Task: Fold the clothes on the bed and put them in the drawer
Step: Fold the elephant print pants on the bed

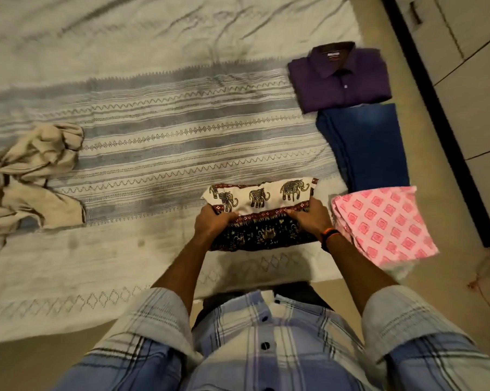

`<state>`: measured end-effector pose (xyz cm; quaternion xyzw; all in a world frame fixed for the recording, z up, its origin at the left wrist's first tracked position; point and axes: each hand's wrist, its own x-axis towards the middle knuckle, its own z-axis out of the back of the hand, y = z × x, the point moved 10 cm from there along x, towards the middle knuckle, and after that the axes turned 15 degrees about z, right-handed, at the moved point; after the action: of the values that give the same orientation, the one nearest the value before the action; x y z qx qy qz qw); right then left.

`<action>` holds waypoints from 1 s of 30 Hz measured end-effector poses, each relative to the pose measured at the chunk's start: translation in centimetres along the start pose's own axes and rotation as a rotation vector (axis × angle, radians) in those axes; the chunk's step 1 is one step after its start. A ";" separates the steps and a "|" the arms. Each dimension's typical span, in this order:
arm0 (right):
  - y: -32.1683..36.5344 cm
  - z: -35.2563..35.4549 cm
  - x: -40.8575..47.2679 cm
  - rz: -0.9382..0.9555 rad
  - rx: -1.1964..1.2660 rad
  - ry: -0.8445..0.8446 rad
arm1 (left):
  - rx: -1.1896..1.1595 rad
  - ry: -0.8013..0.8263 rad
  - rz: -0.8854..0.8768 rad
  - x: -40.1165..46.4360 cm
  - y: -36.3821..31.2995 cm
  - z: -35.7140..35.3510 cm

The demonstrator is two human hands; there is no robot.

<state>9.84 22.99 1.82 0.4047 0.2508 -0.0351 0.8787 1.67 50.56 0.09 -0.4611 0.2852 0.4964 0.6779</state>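
Both hands — left hand (214,222), right hand (311,218) — grip the elephant-print garment (262,215) near the bed (153,94) edge; three folded, beige garment (35,176) untouched, drawer pending.

Both hands (214,221) (311,218) extended forward (fingers curled in grip).

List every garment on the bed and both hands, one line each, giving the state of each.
Elephant-print cloth: folded, gripped at both ends.
Purple shirt: folded flat.
Blue jeans: folded flat.
Pink patterned cloth: folded, overhanging the bed edge.
Beige garment: crumpled, unfolded.
Left hand: gripping the cloth.
Right hand: gripping the cloth.
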 end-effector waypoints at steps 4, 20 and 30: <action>-3.1 3.9 -0.6 0.032 0.050 0.000 | 0.029 -0.006 -0.015 -2.3 -1.3 -4.3; -21.4 24.1 -1.3 0.036 0.053 0.073 | -0.002 0.009 0.067 -10.9 -3.3 -29.6; -28.6 29.4 0.2 -0.075 0.064 0.060 | -0.026 0.057 0.097 -11.1 -5.3 -37.3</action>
<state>14.59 -17.51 -2.06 0.4238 0.2908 -0.0636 0.8554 5.44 11.66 -4.14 -0.4695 0.3201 0.5188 0.6388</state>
